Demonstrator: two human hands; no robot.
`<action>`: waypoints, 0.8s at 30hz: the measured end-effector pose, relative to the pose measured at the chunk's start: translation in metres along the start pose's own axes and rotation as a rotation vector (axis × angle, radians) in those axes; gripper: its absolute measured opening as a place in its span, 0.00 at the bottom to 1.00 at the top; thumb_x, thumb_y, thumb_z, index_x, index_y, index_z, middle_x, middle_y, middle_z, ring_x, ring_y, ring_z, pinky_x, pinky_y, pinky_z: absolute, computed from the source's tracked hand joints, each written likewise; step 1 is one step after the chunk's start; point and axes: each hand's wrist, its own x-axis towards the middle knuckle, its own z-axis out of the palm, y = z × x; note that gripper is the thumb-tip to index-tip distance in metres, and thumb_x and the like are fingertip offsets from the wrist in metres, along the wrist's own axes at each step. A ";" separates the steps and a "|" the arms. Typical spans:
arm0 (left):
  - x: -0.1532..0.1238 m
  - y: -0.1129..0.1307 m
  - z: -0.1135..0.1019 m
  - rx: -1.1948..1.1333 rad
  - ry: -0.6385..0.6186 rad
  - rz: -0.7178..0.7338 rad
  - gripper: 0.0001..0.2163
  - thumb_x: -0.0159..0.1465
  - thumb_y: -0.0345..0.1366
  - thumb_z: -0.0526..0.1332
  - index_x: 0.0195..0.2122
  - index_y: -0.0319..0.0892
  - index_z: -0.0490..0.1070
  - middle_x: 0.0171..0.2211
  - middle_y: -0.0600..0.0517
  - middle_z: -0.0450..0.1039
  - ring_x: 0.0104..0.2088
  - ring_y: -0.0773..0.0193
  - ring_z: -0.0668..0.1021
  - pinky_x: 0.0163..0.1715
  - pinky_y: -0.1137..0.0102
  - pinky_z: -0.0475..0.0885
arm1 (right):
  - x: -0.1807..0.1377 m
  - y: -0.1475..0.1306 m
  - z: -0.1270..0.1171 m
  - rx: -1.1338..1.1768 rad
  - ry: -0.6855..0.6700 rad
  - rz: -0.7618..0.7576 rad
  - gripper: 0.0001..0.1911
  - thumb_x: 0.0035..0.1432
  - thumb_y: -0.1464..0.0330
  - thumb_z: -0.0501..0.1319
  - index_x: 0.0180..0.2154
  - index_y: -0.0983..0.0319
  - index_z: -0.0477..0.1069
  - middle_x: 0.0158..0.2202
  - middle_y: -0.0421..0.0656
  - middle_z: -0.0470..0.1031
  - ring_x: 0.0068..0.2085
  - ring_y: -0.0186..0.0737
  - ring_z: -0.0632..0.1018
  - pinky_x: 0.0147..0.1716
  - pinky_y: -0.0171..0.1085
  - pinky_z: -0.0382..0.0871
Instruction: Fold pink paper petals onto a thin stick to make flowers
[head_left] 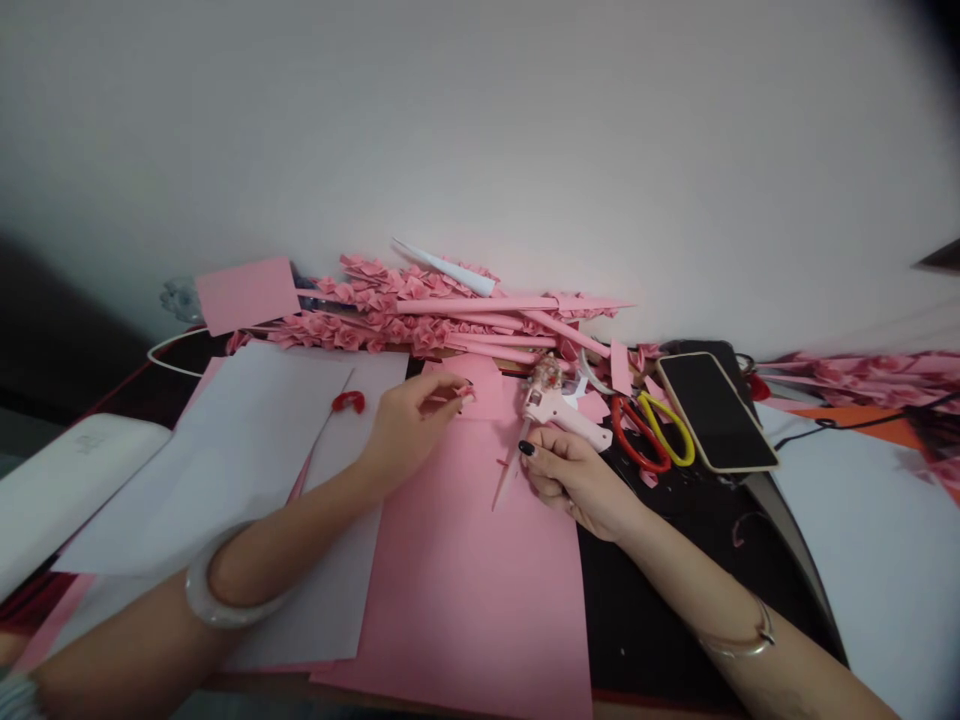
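— Left hand [412, 425]?
— My fingertips pinch narrow on a small pink paper piece [466, 393], two o'clock of that hand.
— Right hand [574, 480]?
— Curled, thumb at a thin pale stick [505, 480]; whether I grip it, cannot tell. Glue gun [556, 408] at twelve o'clock from it, scissors [639, 440] at two.
— Writing?
— Grey marking on the white case [75, 490], nine o'clock of my left; too faint to read.
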 end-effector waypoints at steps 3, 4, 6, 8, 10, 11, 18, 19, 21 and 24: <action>0.010 -0.006 -0.009 0.073 0.086 0.014 0.10 0.59 0.38 0.60 0.40 0.41 0.74 0.39 0.48 0.77 0.38 0.61 0.77 0.41 0.68 0.72 | 0.000 0.000 -0.001 0.011 -0.016 -0.003 0.19 0.52 0.61 0.65 0.24 0.61 0.56 0.17 0.29 0.50 0.17 0.23 0.48 0.14 0.27 0.37; 0.013 -0.007 -0.012 0.107 0.111 0.015 0.09 0.59 0.38 0.61 0.39 0.41 0.74 0.38 0.49 0.78 0.37 0.60 0.78 0.40 0.67 0.73 | 0.000 0.000 -0.001 0.013 -0.018 -0.005 0.19 0.52 0.61 0.65 0.24 0.61 0.56 0.17 0.29 0.50 0.17 0.23 0.48 0.14 0.27 0.37; 0.016 -0.009 -0.016 0.162 0.129 0.023 0.09 0.59 0.37 0.60 0.39 0.43 0.75 0.38 0.49 0.78 0.38 0.60 0.78 0.40 0.67 0.73 | 0.000 0.000 -0.002 0.017 -0.021 -0.008 0.19 0.52 0.61 0.65 0.24 0.61 0.55 0.17 0.30 0.50 0.17 0.23 0.48 0.14 0.27 0.37; 0.018 -0.010 -0.020 0.195 0.141 0.037 0.09 0.59 0.37 0.60 0.39 0.44 0.75 0.39 0.50 0.78 0.38 0.60 0.78 0.41 0.68 0.73 | 0.000 0.000 -0.002 0.023 -0.025 -0.009 0.19 0.53 0.61 0.65 0.24 0.61 0.55 0.18 0.30 0.50 0.17 0.23 0.48 0.14 0.27 0.37; 0.020 -0.010 -0.022 0.197 0.152 0.049 0.09 0.60 0.37 0.60 0.39 0.45 0.75 0.39 0.50 0.77 0.38 0.61 0.78 0.41 0.68 0.73 | 0.000 0.000 -0.002 0.027 -0.033 -0.011 0.19 0.53 0.61 0.64 0.24 0.61 0.55 0.18 0.30 0.49 0.17 0.23 0.48 0.14 0.27 0.37; 0.020 -0.010 -0.022 0.192 0.161 0.054 0.09 0.60 0.38 0.60 0.39 0.45 0.75 0.39 0.50 0.77 0.38 0.61 0.78 0.41 0.68 0.73 | 0.000 0.000 -0.002 0.029 -0.038 -0.012 0.19 0.54 0.61 0.64 0.24 0.61 0.55 0.18 0.30 0.49 0.17 0.23 0.48 0.14 0.27 0.37; 0.027 -0.015 -0.031 0.237 0.263 0.015 0.11 0.60 0.40 0.59 0.43 0.44 0.73 0.40 0.50 0.77 0.38 0.60 0.78 0.39 0.68 0.73 | 0.000 0.001 -0.003 0.042 -0.041 -0.009 0.19 0.55 0.62 0.63 0.24 0.61 0.55 0.19 0.30 0.50 0.18 0.23 0.48 0.14 0.27 0.37; 0.029 -0.017 -0.032 0.261 0.266 0.008 0.11 0.60 0.40 0.58 0.43 0.44 0.73 0.40 0.50 0.77 0.38 0.59 0.78 0.38 0.67 0.73 | 0.000 0.001 -0.004 0.042 -0.045 -0.008 0.19 0.55 0.62 0.63 0.24 0.61 0.55 0.19 0.30 0.50 0.18 0.23 0.48 0.14 0.27 0.37; 0.033 -0.022 -0.036 0.334 0.248 0.012 0.11 0.61 0.41 0.57 0.41 0.43 0.73 0.39 0.49 0.77 0.36 0.58 0.77 0.38 0.66 0.72 | 0.000 0.001 -0.004 0.029 -0.060 -0.004 0.18 0.57 0.61 0.61 0.23 0.62 0.55 0.18 0.30 0.50 0.17 0.23 0.48 0.14 0.27 0.37; 0.037 -0.029 -0.040 0.430 0.198 0.008 0.12 0.61 0.42 0.56 0.41 0.43 0.74 0.38 0.47 0.77 0.35 0.57 0.77 0.36 0.64 0.71 | -0.001 0.001 -0.006 -0.003 -0.076 -0.002 0.18 0.59 0.60 0.58 0.23 0.62 0.57 0.17 0.30 0.50 0.17 0.24 0.48 0.14 0.28 0.37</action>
